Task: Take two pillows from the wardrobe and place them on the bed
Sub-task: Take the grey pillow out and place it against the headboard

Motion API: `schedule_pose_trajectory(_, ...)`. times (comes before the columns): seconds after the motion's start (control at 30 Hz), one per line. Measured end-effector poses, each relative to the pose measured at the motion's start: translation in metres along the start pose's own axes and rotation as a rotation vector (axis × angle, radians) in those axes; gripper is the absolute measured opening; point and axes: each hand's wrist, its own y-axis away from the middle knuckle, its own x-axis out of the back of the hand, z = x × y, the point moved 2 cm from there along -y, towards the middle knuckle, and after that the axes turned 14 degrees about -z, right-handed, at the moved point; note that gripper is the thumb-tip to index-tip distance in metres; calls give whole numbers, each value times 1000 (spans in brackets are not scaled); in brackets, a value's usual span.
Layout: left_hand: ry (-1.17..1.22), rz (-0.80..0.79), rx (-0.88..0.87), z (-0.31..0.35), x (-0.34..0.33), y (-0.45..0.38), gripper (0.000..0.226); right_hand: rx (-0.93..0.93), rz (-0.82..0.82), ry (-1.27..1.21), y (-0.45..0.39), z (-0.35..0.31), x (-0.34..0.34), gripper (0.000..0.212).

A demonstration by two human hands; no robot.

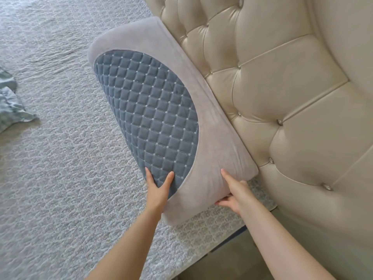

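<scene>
A grey pillow [203, 126] with a blue quilted oval panel lies on the bed [60, 168], its long side against the tufted cream headboard [282, 87]. My left hand [158, 188] rests flat on the blue panel near the pillow's near end, fingers spread. At the near corner my right hand [234, 196] grips the pillow, thumb on top and fingers curled under its edge. Only this one pillow is in view.
The bed carries a pale grey patterned bedspread. A crumpled light blue cloth [10, 102] lies at the left edge of the view. The bed's near edge and a strip of floor [228, 257] show at the bottom right, beside the headboard.
</scene>
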Motion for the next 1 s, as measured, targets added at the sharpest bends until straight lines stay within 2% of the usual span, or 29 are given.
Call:
schedule_pose_trajectory(0.1,-13,45,-63,1,2,-3,100,18,-15,18,-2,-2,-2,57)
schedule_pose_trajectory(0.3,-102,141,-72,20,7,-14,96,62,-21,106,-8,-15,-19,61)
schedule_pose_trajectory(0.4,-228,86,-20,21,8,-12,95,49,20,143,-10,-15,-23,61)
schedule_pose_trajectory(0.6,-272,-77,-34,15,17,12,99,89,84,157,-2,-11,-30,63)
schedule_pose_trajectory(0.7,-394,-89,-80,11,20,36,82,280,210,364,14,-5,-33,82)
schedule_pose_trajectory(0.77,-423,-110,-108,11,25,53,62,374,257,609,31,-2,-38,80)
schedule_pose_trajectory(0.9,-444,-195,-135,14,34,93,37,420,70,875,71,14,-55,65)
schedule_pose_trajectory(1.0,-512,-137,-122,15,46,131,31,507,-96,1033,107,30,-73,62)
